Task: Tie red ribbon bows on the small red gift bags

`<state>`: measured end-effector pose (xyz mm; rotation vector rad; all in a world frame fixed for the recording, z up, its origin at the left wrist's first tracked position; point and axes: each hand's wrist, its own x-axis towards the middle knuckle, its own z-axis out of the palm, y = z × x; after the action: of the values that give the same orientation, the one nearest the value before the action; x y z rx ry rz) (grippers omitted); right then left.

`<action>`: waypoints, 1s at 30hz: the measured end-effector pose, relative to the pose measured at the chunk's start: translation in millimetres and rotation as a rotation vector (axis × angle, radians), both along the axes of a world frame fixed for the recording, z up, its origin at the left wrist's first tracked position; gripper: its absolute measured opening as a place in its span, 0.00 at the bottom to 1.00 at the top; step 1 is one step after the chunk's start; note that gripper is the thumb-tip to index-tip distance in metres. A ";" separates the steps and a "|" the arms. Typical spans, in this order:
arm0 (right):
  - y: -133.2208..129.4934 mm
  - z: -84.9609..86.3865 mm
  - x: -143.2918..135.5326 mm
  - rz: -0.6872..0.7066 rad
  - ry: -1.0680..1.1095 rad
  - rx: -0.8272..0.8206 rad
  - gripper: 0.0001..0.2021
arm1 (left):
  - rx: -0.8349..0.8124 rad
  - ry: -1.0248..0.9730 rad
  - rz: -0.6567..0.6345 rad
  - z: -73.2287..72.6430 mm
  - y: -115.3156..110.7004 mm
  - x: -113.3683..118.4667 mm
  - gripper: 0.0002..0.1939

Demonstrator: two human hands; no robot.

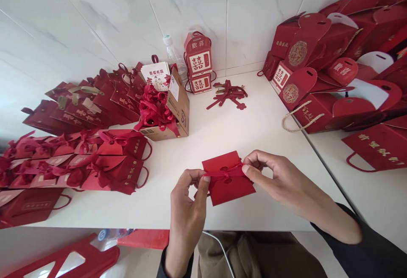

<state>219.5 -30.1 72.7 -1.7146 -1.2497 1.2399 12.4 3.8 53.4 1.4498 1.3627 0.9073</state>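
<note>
A small red gift box (pixel 233 191) lies on the white table in front of me, a red ribbon (pixel 224 173) running across its top with a knot or bow at the middle. On the left side, my left hand (pixel 190 199) pinches one end of the ribbon between thumb and forefinger. At the right edge, my right hand (pixel 273 174) pinches the other end, its thumb and forefinger closed. The ribbon looks stretched between the two hands. The box's underside and the curled fingers' inner sides are hidden.
A cardboard box (pixel 182 114) full of red ribbon bows (pixel 155 106) stands behind. Rows of ribboned red boxes (pixel 111 165) fill the left. Red straps (pixel 228 94) lie near the wall by a double-happiness box (pixel 199 63) and plastic bottle (pixel 172 53). Stacked red boxes (pixel 324 112) crowd the right.
</note>
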 end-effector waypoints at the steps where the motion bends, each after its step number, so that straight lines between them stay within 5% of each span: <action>1: 0.3 -0.7 -0.1 -0.003 0.016 -0.006 0.12 | 0.000 0.002 -0.006 -1.4 0.0 -1.3 0.13; 30: -3.2 -11.1 3.3 -0.014 0.134 0.008 0.15 | 0.013 0.072 -0.073 -8.0 5.3 -18.5 0.15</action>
<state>222.8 -33.3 61.5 -1.6033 -1.1605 1.3174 -6.2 9.1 45.4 1.5448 1.3493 0.8257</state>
